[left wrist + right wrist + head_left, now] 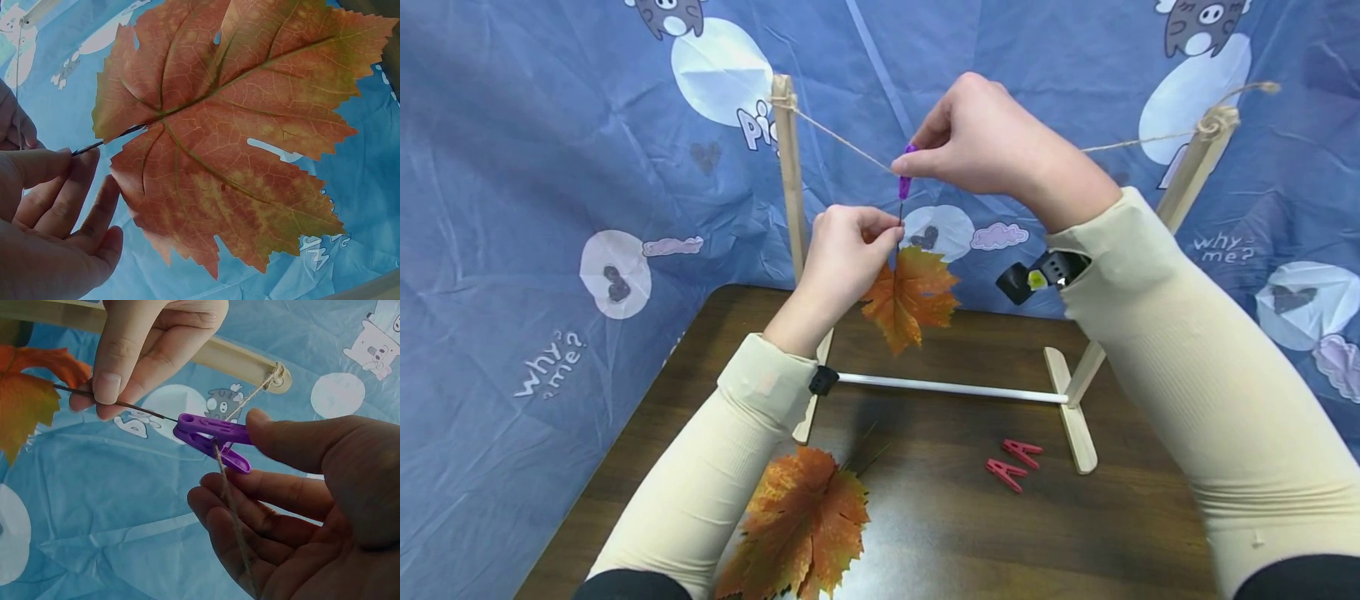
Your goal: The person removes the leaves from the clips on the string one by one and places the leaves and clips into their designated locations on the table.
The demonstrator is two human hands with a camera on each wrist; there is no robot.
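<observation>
My left hand [850, 254] pinches the thin dark stem [134, 409] of an orange-green artificial maple leaf [917, 292], which hangs below the fingers. Just above it, my right hand [981, 137] holds a purple clothespin [209, 430] between thumb and fingers, at the twine [842, 142]. In the right wrist view the twine runs past the middle of the clothespin, and the stem's upper end meets the clothespin's tip. Whether the stem is clamped there cannot be made out. The left wrist view shows the leaf [225, 125] spread wide beside the left fingertips.
Twine sags between a left wooden post [790, 167] and a right wooden post [1198, 167], joined low down by a white rod [951, 387]. On the brown table [940, 533] lie another orange leaf [808, 517] and two red clothespins [1005, 473]. Patterned blue cloth [550, 108] hangs behind.
</observation>
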